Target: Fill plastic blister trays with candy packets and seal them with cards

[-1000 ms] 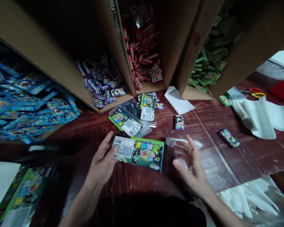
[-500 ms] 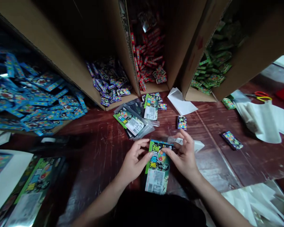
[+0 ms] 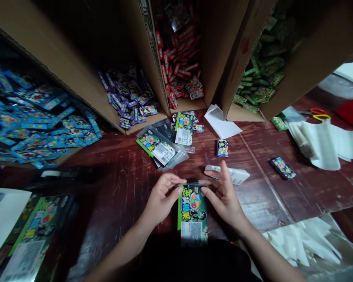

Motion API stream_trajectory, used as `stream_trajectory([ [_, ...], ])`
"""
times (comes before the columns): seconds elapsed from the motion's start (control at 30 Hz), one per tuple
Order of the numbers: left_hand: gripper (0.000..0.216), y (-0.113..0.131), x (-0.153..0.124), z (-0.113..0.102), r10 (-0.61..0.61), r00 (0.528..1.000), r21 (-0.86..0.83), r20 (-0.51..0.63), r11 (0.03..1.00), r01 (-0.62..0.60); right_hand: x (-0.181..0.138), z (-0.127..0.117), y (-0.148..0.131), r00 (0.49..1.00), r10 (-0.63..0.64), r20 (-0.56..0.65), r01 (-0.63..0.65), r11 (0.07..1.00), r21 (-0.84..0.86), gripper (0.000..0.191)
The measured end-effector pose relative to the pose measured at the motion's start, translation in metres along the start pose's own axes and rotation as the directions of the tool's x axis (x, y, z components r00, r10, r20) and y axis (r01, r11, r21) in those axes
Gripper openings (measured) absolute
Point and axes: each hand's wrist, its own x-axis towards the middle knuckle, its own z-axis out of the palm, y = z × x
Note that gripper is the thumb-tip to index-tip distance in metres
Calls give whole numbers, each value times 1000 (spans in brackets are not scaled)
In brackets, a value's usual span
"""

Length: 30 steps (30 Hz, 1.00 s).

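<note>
**One glossy packet point(image 3: 193, 207) pinched at its upper corners**

The packet, a flat rectangle with a smooth printed face, is held over the near edge of the counter point(image 3: 120, 168), its lower end by the person's dark clothing. A bright green band runs down one side, and a pale rectangular label covers the lower part. The left hand point(image 3: 163, 197) grasps the upper left corner, thumb on the front; the right hand point(image 3: 225, 199) grasps the upper right, thumb on the face, index finger raised.

Just beyond the right hand lies a white folded paper piece point(image 3: 238, 175), angular and creased. A small dark carton point(image 3: 222, 148), block-shaped, sits farther back, near a crisp white sheet point(image 3: 222, 123). Left of these, clear plastic sleeves point(image 3: 176, 158) with a slick sheen overlap in a loose pile around printed cards. The counter is red-brown, polished and scratched.

Brown cardboard boxes point(image 3: 154, 58) with rough corrugated edges stand behind, holding heaps of slim little cartons: purple point(image 3: 132, 102), red point(image 3: 179, 74) and green point(image 3: 255, 92).
</note>
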Motion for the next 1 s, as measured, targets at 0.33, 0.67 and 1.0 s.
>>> stream_trajectory([
  [0.33,15,29,9,2,-118,992,120,40,986,113,22,7,-33,985,170,17,-170,985,25,95],
  [0.67,15,27,11,-8,-118,971,62,206,992,107,23,-14,-41,964,215,158,-216,976,-11,87],
  [1.0,10,21,12,0,-21,986,97,168,995,5,56,-24,-89,825,100,557,163,900,-403,6],
])
